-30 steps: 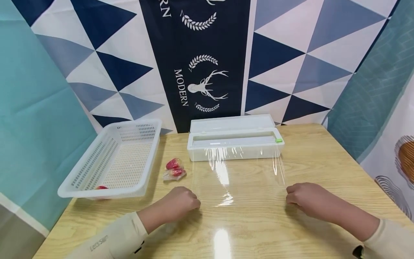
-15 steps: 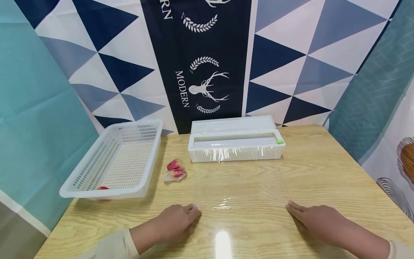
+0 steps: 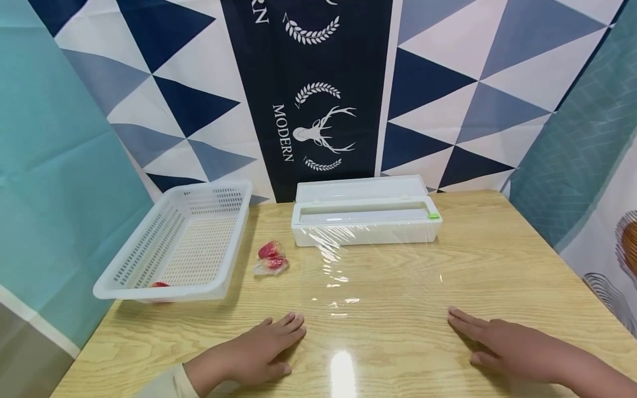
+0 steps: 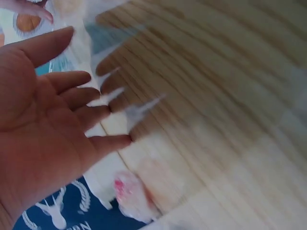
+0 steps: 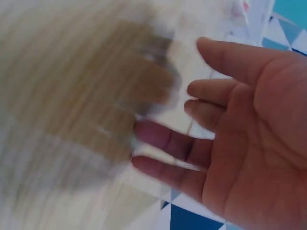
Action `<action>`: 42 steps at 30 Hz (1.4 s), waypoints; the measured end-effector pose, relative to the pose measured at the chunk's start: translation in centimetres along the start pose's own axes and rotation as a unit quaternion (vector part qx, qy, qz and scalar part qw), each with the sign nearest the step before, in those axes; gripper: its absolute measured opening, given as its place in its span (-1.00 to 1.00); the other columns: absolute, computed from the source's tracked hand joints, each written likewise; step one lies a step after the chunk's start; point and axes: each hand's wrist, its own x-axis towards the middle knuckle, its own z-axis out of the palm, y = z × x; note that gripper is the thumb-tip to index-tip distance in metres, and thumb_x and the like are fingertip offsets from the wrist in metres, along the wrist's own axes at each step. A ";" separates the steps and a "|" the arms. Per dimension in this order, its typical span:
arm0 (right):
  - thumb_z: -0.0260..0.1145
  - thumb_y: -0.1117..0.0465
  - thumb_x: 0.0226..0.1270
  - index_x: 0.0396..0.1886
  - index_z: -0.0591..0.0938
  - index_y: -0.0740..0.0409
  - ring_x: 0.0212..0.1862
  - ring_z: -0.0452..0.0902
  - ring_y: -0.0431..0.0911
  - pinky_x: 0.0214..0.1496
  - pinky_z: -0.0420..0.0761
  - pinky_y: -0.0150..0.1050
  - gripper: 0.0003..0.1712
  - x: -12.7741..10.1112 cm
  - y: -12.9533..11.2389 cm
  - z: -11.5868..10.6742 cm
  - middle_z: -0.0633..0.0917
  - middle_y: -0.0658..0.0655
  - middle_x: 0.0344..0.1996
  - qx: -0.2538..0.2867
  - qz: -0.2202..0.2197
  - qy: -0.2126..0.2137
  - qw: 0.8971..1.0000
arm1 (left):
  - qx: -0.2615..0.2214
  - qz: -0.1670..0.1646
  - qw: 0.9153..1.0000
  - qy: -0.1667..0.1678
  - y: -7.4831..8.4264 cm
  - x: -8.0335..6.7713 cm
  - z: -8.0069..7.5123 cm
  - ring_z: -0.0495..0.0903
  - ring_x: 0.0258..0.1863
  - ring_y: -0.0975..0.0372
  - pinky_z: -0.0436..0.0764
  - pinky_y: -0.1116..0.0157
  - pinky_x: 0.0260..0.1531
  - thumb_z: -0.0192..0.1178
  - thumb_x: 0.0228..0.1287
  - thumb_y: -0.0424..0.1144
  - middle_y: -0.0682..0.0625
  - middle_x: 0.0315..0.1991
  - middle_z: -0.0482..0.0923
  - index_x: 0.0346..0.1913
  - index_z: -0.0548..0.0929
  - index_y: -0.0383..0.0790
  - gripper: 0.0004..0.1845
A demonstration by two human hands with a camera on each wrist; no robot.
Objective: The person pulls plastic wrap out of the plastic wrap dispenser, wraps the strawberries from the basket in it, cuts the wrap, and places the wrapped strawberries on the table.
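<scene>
Now both hands lie palm down on the wooden table [image 3: 497, 260], fingers straight and spread, gripping nothing. The left hand [image 3: 254, 351] rests at the near left corner of a sheet of cling film [image 3: 368, 276], its fingertips at or just beside the film's near edge; whether they press the film itself cannot be told. The right hand [image 3: 502, 345] sits at the near right corner in the same way, fingers pointing toward the left hand. Between the 2 hands the film lies flat on the table, visible only by its wrinkles and glints, and it runs away from the hands to the white dispenser box [image 3: 365, 218], to which it is joined. The box stands well beyond both hands with its lid raised and a small green slider [image 3: 434, 215] at the end on the right hand's side.

Ahead of the left hand and a little outward lie 2 strawberries [image 3: 270, 257] wrapped in film, near each other. Farther out on that side stands a white perforated basket [image 3: 144, 254], with 1 red strawberry [image 3: 159, 284] in its near corner. Both wrist views are blurred and show only open palms with spread fingers above the wood.
</scene>
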 end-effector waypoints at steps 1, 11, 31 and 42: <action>0.12 -0.19 0.41 0.47 0.28 0.19 0.18 0.50 -0.09 -0.01 0.60 -0.18 -0.20 -0.1 0.2 -0.1 0.33 0.30 0.39 0.014 -0.020 0.009 1.000 | -0.022 0.002 1.000 0.005 -0.2 -0.1 -0.1 -0.02 0.49 0.05 0.16 -0.18 0.30 0.11 0.43 -0.01 -0.12 0.51 0.03 0.49 0.18 -0.24 -0.29; 0.04 0.21 0.55 0.51 0.11 0.29 0.29 0.01 -0.57 0.11 0.38 -0.54 -0.36 -1.1 1.7 -0.3 0.11 -0.19 0.43 0.225 -0.096 0.012 0.970 | -0.038 0.014 0.998 0.046 -0.6 -0.3 -0.8 0.27 0.39 0.06 0.32 0.05 0.29 0.17 0.40 -0.09 -0.10 0.35 0.37 0.30 0.48 -0.29 -0.50; 0.13 0.09 0.49 0.51 0.19 0.16 0.35 -0.08 -0.50 0.13 0.37 -0.51 -0.31 -1.2 2.3 1.1 0.19 0.03 0.45 0.095 -0.112 0.061 0.987 | 0.161 -0.015 0.986 0.048 0.0 3.8 -1.2 0.25 0.40 0.01 0.23 -0.01 0.34 0.15 0.38 0.08 -0.18 0.39 0.30 0.36 0.40 -0.33 -0.33; 0.23 -0.03 0.40 0.28 0.49 0.29 0.18 0.51 0.10 0.03 0.59 -0.16 -0.38 0.9 0.1 -0.6 0.55 0.26 0.21 -0.020 -0.056 0.119 0.991 | 0.146 -0.007 0.988 0.041 0.3 2.6 -0.6 0.19 0.42 0.00 0.26 -0.06 0.31 0.14 0.38 0.10 -0.19 0.44 0.21 0.41 0.33 -0.31 -0.28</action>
